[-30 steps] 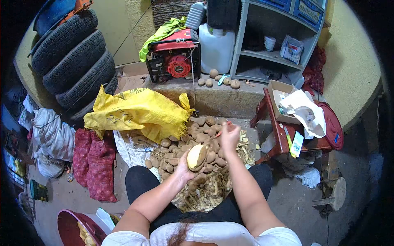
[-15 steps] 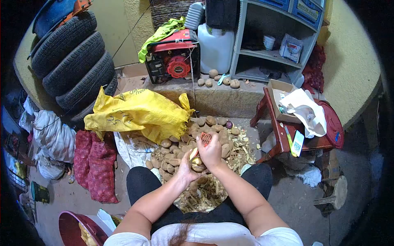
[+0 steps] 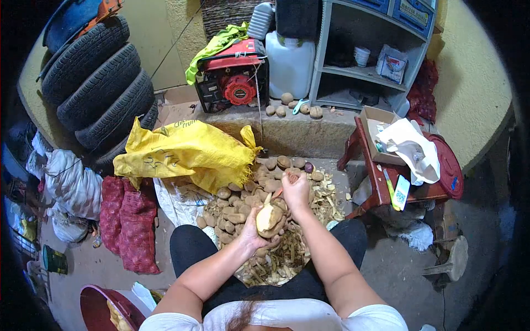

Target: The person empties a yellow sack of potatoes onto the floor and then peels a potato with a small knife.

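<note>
In front of my lap, my left hand (image 3: 252, 230) is wrapped round a potato (image 3: 266, 218), its pale flesh bare on one side and brown skin on the other. My right hand (image 3: 297, 194) grips an orange-red peeler (image 3: 278, 193); its handle is mostly covered by the fingers, and the head points toward the potato, a little above and right of it. Unpeeled potatoes (image 3: 232, 211) are heaped just beyond both hands. Peelings (image 3: 271, 263) lie below the hands between my knees, and more are scattered at the right of the heap.
A yellow sack (image 3: 187, 155) lies behind the heap, red mesh sacks (image 3: 135, 231) at its left. A red wooden table (image 3: 359, 165) with a box (image 3: 389, 159) stands right. The dark red tub (image 3: 91, 309) at lower left holds pale pieces. A purple onion (image 3: 308, 166) sits behind the heap.
My right hand has moved right and slightly away with the peeler, off the potato. The potato has turned in my left hand, and a larger pale peeled face shows.
</note>
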### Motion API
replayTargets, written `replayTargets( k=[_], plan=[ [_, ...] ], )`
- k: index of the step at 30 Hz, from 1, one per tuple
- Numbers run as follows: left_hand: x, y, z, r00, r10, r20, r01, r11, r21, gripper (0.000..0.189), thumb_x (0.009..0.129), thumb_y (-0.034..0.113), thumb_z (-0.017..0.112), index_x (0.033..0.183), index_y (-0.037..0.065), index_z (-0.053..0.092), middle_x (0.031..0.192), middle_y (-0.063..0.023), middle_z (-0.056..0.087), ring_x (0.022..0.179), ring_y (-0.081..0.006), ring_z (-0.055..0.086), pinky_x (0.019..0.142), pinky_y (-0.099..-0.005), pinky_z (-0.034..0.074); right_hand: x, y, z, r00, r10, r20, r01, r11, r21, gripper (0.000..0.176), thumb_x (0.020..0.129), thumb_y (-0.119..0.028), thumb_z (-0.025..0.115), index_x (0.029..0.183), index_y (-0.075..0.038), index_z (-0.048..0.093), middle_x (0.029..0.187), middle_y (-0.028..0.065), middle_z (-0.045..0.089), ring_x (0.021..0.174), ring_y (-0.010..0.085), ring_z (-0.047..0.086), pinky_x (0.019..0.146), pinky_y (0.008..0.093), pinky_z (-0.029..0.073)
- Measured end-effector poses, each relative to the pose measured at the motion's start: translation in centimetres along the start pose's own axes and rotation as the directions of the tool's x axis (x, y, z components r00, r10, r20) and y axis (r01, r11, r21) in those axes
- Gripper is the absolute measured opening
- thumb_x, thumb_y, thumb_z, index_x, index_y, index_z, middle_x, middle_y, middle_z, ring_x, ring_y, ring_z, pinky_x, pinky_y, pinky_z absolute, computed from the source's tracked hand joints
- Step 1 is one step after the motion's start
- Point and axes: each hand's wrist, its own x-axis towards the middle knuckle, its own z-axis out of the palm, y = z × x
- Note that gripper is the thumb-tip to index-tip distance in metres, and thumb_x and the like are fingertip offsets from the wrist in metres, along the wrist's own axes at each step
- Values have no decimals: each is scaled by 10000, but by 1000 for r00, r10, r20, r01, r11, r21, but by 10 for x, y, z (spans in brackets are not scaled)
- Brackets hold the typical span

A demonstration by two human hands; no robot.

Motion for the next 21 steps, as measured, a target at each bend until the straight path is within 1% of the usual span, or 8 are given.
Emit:
replayTargets(
  k=[7,10,14,15,16,18,20,21],
  plan=[
    [-5,0,-3,985,32,168,-31,999,-11,530,813,489,356,1129,91,506,1010,-128,585,836,-275,576,573,-382,453,17,45,3,993,96,-75,-102,991,-82,357,718,-269,643,801,50,506,732,183,603,671,269,600,616,345,462],
    [-15,4,7,993,114,34,-113,994,-8,534,818,474,358,1165,88,482,1047,-129,572,876,-281,575,608,-393,471,36,74,-12,959,218,-181,-239,966,-99,353,717,-271,642,780,48,506,736,190,599,690,279,596,628,347,457],
    [-20,14,14,985,170,-16,-170,984,-47,542,825,512,367,1163,104,484,1049,-104,568,905,-262,564,687,-425,479,40,74,-3,965,110,-238,-145,980,-135,362,726,-282,656,748,43,499,701,154,592,629,262,577,607,349,450],
    [-15,14,11,984,176,33,-172,980,-103,534,823,526,391,1149,116,495,1040,-96,567,920,-259,555,722,-441,473,31,55,-1,981,139,-133,-133,990,56,347,751,-272,644,775,42,498,702,141,588,611,243,569,586,348,447],
    [-8,14,4,984,173,33,-169,980,-103,534,823,526,391,1149,116,495,1040,-96,567,920,-259,555,722,-441,473,17,36,-2,981,141,-134,-135,989,55,347,751,-272,644,775,42,498,702,141,588,611,243,569,586,348,447],
    [4,12,-7,984,178,17,-177,983,-52,512,824,514,410,1139,121,502,1033,-102,565,919,-268,551,731,-455,469,-18,-25,-9,994,6,105,-38,952,304,310,762,-236,637,839,24,486,734,131,596,637,211,573,593,327,452],
    [0,9,4,986,161,-40,-163,985,-58,490,828,494,414,1133,121,504,1051,-116,558,926,-278,551,764,-478,461,-29,-5,7,969,-236,73,224,964,144,307,754,-232,645,846,13,482,704,120,584,630,208,571,591,319,454],
    [-3,7,7,987,152,-49,-154,987,-46,486,829,485,410,1137,120,500,1059,-117,557,941,-282,548,788,-489,449,-23,1,9,976,-213,54,203,968,144,316,756,-240,641,857,12,479,699,133,578,649,211,572,598,313,454]
  ],
)
